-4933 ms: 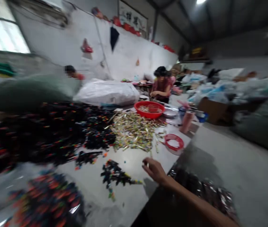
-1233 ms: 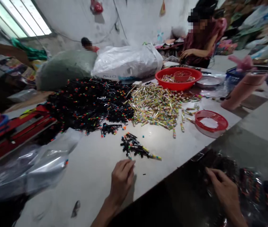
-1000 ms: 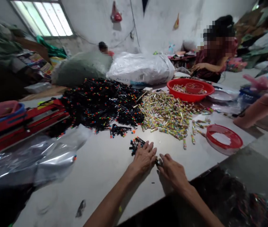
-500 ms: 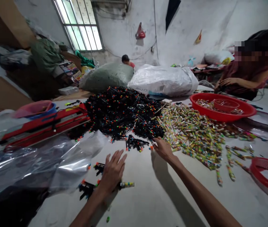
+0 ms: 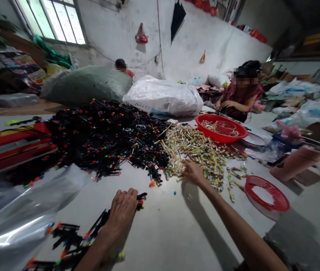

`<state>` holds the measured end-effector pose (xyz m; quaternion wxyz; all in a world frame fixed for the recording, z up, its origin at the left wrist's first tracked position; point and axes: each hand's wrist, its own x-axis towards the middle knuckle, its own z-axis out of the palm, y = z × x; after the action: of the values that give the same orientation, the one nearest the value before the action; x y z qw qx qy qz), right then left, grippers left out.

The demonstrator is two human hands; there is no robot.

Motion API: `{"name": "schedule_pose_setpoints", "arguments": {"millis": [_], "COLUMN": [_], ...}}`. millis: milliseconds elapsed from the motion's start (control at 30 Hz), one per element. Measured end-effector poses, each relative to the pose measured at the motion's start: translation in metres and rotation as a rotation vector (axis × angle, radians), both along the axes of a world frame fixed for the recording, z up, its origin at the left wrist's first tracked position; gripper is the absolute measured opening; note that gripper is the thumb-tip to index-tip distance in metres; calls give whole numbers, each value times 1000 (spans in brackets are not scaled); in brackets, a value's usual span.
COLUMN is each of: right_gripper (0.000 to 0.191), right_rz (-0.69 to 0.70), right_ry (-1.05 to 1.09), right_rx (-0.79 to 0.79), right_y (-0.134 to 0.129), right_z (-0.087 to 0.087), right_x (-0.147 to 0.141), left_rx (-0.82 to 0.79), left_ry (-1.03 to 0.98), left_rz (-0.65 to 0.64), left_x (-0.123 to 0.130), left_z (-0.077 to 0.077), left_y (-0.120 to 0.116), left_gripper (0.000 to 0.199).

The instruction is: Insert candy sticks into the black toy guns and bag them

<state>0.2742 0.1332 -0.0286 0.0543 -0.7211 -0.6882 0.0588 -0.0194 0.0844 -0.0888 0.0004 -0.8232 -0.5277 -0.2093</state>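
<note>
My left hand (image 5: 122, 210) lies spread on black coloured-tipped plastic sticks (image 5: 98, 222) — my right hand (image 5: 194, 174), narrowed, grip unclear, meets the heap of multicoloured wrapped tubes (image 5: 196, 154), wanting a pinch next.

The pale desk (image 5: 160, 226) is carrying a sprawling heap of black sticks (image 5: 100, 139) tipped with coloured beads. Touching its right side, a heap of colourfully wrapped sticks (image 5: 194, 154) is spreading toward a red plastic basin (image 5: 219, 133) at the far end. A red-rimmed strainer (image 5: 267, 197) is sitting near the right edge, while a clear plastic sheet (image 5: 16, 233) and a few loose black sticks (image 5: 66, 237) are lying at the near left.
</note>
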Motion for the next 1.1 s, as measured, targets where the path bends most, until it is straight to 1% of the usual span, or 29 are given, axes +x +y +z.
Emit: {"name": "schedule_pose_setpoints", "arguments": {"millis": [67,133,200,267,300,333,367,433,500,567,600,633,700,800,867,933,1000,1067,1100], "right_gripper": [39,44,44,37,33,30,29,31,33,31,28,24,14,12,14,15,16,18,18], "right_rz": [-9,2,23,67,98,135,166,220,252,253,251,259,310,368,359,343,312,267,232], "right_ry": [7,5,-17,-26,-18,-4,5,3,-9,-13,-12,-12,-14,-13,-3,11,137,399,566], "right_rx": [-32,-16,79,211,265,296,318,345,366,376,368,342,256,163,172,201,243,241,208], "right_y": [11,9,-7,-33,-46,-58,-68,-81,-85,-84,-83,-81,-75,-67,-66,-72,-84,-96,-101], "right_z": [-5,-18,-33,-44,-48,-49,-50,-49,-48,-48,-48,-48,-47,-42,-36,-27,-20,-16,-16], "right_x": [17,12,-10,-35,-46,-55,-61,-68,-72,-74,-76,-78,-81,-86,-88,-89,-90,-91,-90], "left_rx": [-163,-257,-275,-280,-292,-310,-349,-512,-774,-1004,-1086,-1130,-1119,-981,-924,-902,-878,-808,-766], "left_ry": [-8,-196,-434,-567,-611,-665,-779,-1026,-1258,-1463,-1529,-1569,-1578,-1518,-1458,-1433,-1394,-1265,-1172], "left_rz": [77,178,264,318,325,320,298,226,190,214,242,268,287,281,288,301,282,242,220], "left_x": [2,8,14,21,26,31,38,53,66,72,71,68,57,40,32,27,23,22,22], "left_z": [17,34,47,55,57,59,59,56,51,44,42,40,38,40,42,43,41,39,38], "left_y": [-6,-7,-10,-21,-31,-43,-56,-84,-109,-127,-133,-136,-137,-131,-127,-125,-125,-127,-127], "left_gripper": [20,19,16,14,14,14,13,12,14,21,26,29,33,36,36,37,37,33,31]}}
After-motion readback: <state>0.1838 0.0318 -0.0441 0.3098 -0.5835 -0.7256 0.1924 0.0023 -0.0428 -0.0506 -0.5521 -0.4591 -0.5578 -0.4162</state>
